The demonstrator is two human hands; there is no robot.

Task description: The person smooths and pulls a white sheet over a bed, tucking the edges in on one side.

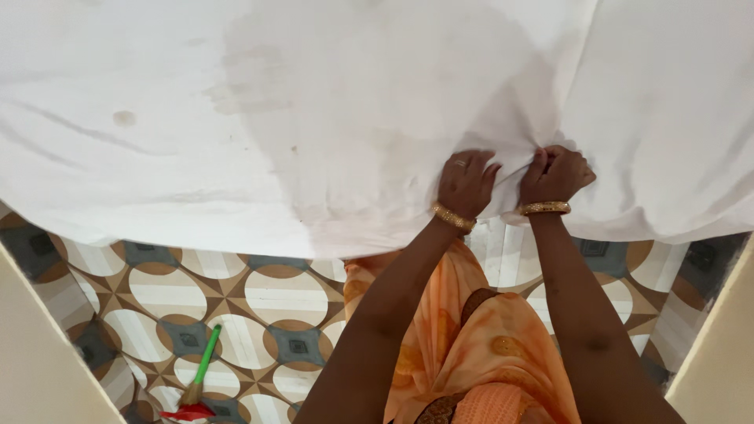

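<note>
We're pinching the white sheet (330, 102) near its edge: left hand (465, 183) gripping a fold, right hand (554, 176) fisting bunched cloth just beside; green-handled brush (201, 369) lying on the tiled floor (267, 298).

Both my arms reached up from six o'clock, hands side by side near the centre-right of the view.

My left hand (465, 182) lay with its back toward me, fingers (488, 174) pointing to one o'clock and curled down at the tips, a ring on one finger and a gold bangle at the wrist. My right hand (554, 176) sat just beside it at three o'clock, balled into a tight pinch, knuckles up, thumb tucked toward the left hand, a gold bangle at that wrist too. The two forearms ran nearly straight, the left slanting up from seven o'clock, the right from five o'clock, converging toward the wrists without touching.
</note>
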